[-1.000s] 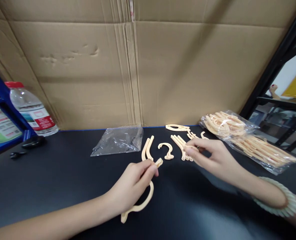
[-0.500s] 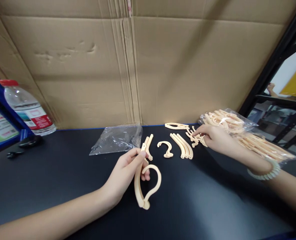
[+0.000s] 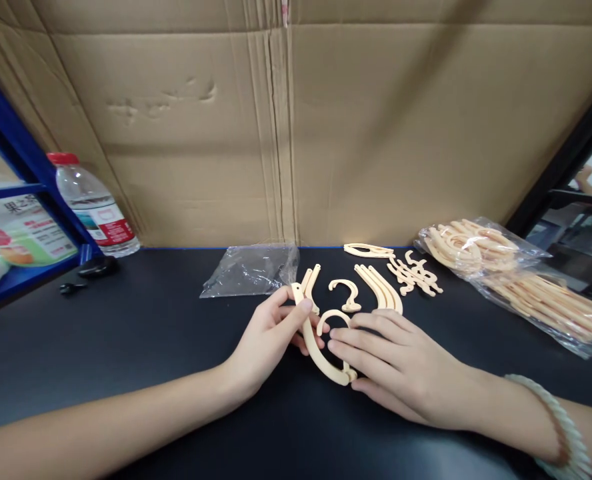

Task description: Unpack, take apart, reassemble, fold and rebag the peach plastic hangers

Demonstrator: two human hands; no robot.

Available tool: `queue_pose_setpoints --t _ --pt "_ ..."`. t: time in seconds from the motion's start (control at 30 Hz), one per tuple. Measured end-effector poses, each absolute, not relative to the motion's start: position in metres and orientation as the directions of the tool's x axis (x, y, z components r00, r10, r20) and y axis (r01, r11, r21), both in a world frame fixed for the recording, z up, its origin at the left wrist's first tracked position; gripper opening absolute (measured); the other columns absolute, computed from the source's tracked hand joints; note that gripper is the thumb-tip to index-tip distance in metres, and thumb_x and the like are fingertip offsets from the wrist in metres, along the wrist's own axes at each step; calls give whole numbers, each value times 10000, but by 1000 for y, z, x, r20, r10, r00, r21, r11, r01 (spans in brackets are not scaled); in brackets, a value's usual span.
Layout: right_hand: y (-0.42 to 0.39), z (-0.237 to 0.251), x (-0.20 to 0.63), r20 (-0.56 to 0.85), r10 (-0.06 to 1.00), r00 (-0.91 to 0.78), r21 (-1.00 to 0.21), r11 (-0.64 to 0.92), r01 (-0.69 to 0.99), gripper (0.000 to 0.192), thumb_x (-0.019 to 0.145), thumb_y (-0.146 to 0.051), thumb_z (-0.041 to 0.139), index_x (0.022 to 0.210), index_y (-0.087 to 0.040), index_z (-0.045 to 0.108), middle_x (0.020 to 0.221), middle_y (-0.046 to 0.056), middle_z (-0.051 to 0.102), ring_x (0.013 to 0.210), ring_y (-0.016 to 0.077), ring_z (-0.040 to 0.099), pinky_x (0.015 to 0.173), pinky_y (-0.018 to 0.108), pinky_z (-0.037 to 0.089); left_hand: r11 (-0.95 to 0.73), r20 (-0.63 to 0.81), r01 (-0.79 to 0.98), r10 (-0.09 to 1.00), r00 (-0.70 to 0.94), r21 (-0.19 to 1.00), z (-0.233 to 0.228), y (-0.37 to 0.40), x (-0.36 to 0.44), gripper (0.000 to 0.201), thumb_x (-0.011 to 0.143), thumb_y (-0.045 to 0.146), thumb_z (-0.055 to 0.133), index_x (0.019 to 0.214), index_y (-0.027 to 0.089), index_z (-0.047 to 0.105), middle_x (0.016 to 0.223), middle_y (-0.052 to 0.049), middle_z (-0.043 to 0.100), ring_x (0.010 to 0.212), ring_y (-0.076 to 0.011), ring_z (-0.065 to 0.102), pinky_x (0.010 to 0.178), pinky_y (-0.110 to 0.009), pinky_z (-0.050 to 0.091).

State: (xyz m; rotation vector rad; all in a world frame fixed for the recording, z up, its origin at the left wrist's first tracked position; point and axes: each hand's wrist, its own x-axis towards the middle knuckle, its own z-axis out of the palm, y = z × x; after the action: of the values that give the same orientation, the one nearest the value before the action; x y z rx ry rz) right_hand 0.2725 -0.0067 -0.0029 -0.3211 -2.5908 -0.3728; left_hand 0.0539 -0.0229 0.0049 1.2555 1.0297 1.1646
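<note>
My left hand point(image 3: 279, 327) pinches the upper end of a cream curved hanger arm point(image 3: 319, 353) between thumb and fingers. At the arm's lower end a hanger hook point(image 3: 335, 315) is joined, its round end pointing up. My right hand point(image 3: 396, 363) closes on the right side of this hook, fingertips over its curve and thumb near the joint. Whether a small piece is also in that hand is hidden. Beyond the hands lie a loose hook point(image 3: 349, 293), a pair of hanger arms point(image 3: 312, 283), several more arms point(image 3: 380, 290) and a pile of small connector pieces point(image 3: 413, 275).
A clear plastic bag point(image 3: 251, 270) lies flat at the back. Bagged hooks point(image 3: 476, 245) and bagged arms point(image 3: 551, 300) are at the right. More parts point(image 3: 369, 251) lie by the cardboard wall point(image 3: 201, 133). A water bottle point(image 3: 96, 213) and black earphone case point(image 3: 97, 267) stand left.
My right hand has come from the small connector pieces back to the held hanger and now touches its hook. The lower end of the held arm has swung to the right.
</note>
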Motion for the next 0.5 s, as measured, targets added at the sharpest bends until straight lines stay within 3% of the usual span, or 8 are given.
queue_pose_setpoints --t 0.27,0.33,0.43,0.5 --pt "0 -6 271 545 114 -831 266 916 300 211 944 -283 541 1090 -169 642 960 54 699 1020 231 585 924 401 396 -89 103 -91 980 172 992 3 -26 54 237 920 378 556 1023 187 461 796 -28 702 630 -145 689 490 -189 516" --pt "0 -4 272 537 112 -836 282 911 303 173 947 -265 534 1031 -172 652 889 40 685 980 215 595 918 392 389 -108 118 -79 984 131 991 2 -25 54 272 924 358 552 1107 198 428 890 -46 700 638 -149 697 491 -202 535" --pt "0 -2 273 533 121 -838 271 913 304 145 948 -245 525 939 -171 650 779 17 647 889 188 599 893 382 386 -237 238 -26 971 20 971 -1 -26 53 355 923 315 552 1222 241 375 1194 -102 603 882 -204 697 550 -248 589" --pt "1 -1 274 539 147 -829 234 920 315 156 953 -246 511 907 -168 637 744 9 626 803 168 588 869 388 382 -406 410 89 912 -27 909 -4 -28 52 381 920 263 548 1262 264 380 1344 -108 475 1159 -247 574 716 -320 617"
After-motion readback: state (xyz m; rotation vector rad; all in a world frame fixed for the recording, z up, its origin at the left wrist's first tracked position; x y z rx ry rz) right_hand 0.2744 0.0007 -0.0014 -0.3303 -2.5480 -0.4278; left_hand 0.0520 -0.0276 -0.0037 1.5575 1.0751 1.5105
